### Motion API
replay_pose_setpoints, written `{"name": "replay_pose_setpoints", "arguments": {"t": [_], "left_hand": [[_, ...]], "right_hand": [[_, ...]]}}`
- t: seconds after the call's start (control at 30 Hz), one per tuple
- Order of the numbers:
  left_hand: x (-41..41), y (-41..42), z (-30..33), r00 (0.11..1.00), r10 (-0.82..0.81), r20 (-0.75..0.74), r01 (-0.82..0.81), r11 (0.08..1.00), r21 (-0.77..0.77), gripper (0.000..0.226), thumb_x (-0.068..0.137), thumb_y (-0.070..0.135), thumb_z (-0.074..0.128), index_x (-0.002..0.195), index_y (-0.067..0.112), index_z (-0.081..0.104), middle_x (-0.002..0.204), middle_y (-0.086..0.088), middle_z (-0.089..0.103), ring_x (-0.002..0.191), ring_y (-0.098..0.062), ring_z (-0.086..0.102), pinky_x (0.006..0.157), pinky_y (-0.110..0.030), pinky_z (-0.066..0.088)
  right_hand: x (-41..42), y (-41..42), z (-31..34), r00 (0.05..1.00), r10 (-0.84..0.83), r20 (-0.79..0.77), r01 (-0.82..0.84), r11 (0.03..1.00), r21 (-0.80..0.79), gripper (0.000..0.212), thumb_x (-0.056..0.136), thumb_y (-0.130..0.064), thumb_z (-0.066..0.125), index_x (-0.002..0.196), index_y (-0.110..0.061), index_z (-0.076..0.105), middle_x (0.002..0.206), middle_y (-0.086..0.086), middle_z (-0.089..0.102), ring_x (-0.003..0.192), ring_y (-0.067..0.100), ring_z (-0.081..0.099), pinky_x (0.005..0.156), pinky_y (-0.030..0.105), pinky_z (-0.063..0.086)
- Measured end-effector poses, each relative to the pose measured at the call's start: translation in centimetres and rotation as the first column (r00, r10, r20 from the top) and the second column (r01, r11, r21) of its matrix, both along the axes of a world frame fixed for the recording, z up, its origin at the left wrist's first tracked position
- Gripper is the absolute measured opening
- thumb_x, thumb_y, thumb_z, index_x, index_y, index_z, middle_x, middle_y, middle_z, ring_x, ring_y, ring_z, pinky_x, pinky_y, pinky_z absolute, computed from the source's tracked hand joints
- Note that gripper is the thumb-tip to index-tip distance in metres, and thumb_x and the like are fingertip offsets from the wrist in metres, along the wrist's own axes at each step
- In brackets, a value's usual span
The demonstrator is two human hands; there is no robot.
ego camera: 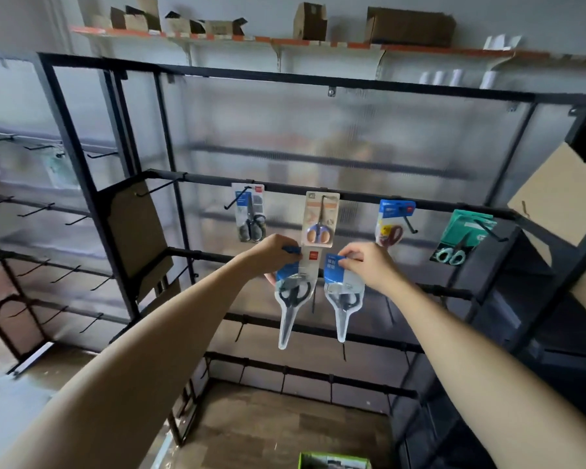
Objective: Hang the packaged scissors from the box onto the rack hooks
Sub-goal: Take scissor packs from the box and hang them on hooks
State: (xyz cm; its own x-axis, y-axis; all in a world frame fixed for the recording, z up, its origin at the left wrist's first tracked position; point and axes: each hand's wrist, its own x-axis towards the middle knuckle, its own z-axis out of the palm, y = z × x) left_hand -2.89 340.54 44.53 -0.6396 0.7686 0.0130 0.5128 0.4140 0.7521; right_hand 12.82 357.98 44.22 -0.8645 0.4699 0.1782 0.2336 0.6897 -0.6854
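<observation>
Head view: both arms reach forward to the black display rack (318,81). The left hand (273,253) pinches the blue top edge of a packaged pair of scissors (293,292) with dark handles, fingers curled tight on the card; the pack hangs blade-tip down in front of the second crossbar. The right hand (364,264) pinches the upper corner of a second scissors pack (342,296), also hanging tip down, just beside the first and not touching it. Each card has a blue header; the left one shows a small red logo square, the right one white characters too small to read.

On the upper crossbar's hooks hang four more packs: a grey-handled pair (250,213), an orange-handled pair (320,220), a red-handled pair on a blue card (391,223) and a teal-carded pair (462,236). Their print is blurred.

The green box (334,461) is cut off at the bottom edge, its contents hard to make out. Brown cartons (410,27) sit on the high wall shelf. What lies behind the rack's frosted back panel is only a blur.
</observation>
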Motion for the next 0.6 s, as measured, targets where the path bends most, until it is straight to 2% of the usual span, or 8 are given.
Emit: {"name": "replay_pose_setpoints", "arguments": {"t": [0.07,0.2,0.33,0.47,0.6], "left_hand": [[-1.8,-2.3,0.4,0.999,0.020,0.036,-0.021,1.000,0.024,0.009,0.094,0.023,0.060,0.089,0.023,0.068,0.090,-0.009,0.067,0.071,-0.024,0.068,0.059,-0.042,0.061],[-5.3,-6.3,0.7,0.999,0.023,0.029,-0.024,0.999,0.047,0.012,0.096,0.022,0.059,0.096,0.014,0.068,0.088,-0.013,0.064,0.073,-0.030,0.069,0.056,-0.041,0.060],[-8.9,-9.9,0.8,0.998,0.046,-0.036,-0.044,0.998,0.051,0.016,0.095,0.017,0.060,0.109,0.014,0.066,0.095,-0.010,0.064,0.080,-0.028,0.068,0.060,-0.035,0.060],[-11.5,-12.6,1.4,0.998,0.068,-0.015,-0.067,0.996,0.056,0.010,0.094,0.012,0.060,0.103,0.016,0.064,0.094,-0.006,0.061,0.070,-0.019,0.064,0.045,-0.023,0.054],[-13.1,-14.5,2.6,0.992,0.121,0.031,-0.123,0.991,0.058,0.005,0.094,0.016,0.062,0.098,0.015,0.065,0.091,-0.009,0.062,0.066,-0.024,0.066,0.047,-0.035,0.058]], "right_hand": [[-2.2,-2.0,-0.1,1.000,-0.013,-0.010,0.013,1.000,0.005,0.013,0.091,-0.014,0.067,0.103,-0.017,0.070,0.106,0.001,0.071,0.101,0.015,0.064,0.088,0.034,0.051],[-6.0,-6.0,-0.3,1.000,0.002,-0.008,-0.002,0.999,0.034,0.010,0.092,-0.016,0.066,0.099,-0.023,0.069,0.098,-0.003,0.067,0.096,0.015,0.063,0.076,0.028,0.048],[-9.9,-9.2,-0.3,0.998,0.060,0.026,-0.061,0.997,0.052,0.010,0.092,-0.019,0.067,0.092,-0.029,0.067,0.102,-0.001,0.070,0.098,0.016,0.065,0.086,0.040,0.055],[-13.0,-12.3,-0.1,0.995,0.099,0.010,-0.099,0.993,0.068,0.017,0.089,-0.016,0.069,0.085,-0.031,0.065,0.094,-0.001,0.071,0.093,0.018,0.066,0.087,0.043,0.054],[-15.5,-13.8,0.1,0.995,0.099,-0.021,-0.098,0.995,0.032,0.015,0.083,-0.017,0.075,0.084,-0.031,0.069,0.091,-0.004,0.072,0.089,0.016,0.067,0.082,0.040,0.055]]}}
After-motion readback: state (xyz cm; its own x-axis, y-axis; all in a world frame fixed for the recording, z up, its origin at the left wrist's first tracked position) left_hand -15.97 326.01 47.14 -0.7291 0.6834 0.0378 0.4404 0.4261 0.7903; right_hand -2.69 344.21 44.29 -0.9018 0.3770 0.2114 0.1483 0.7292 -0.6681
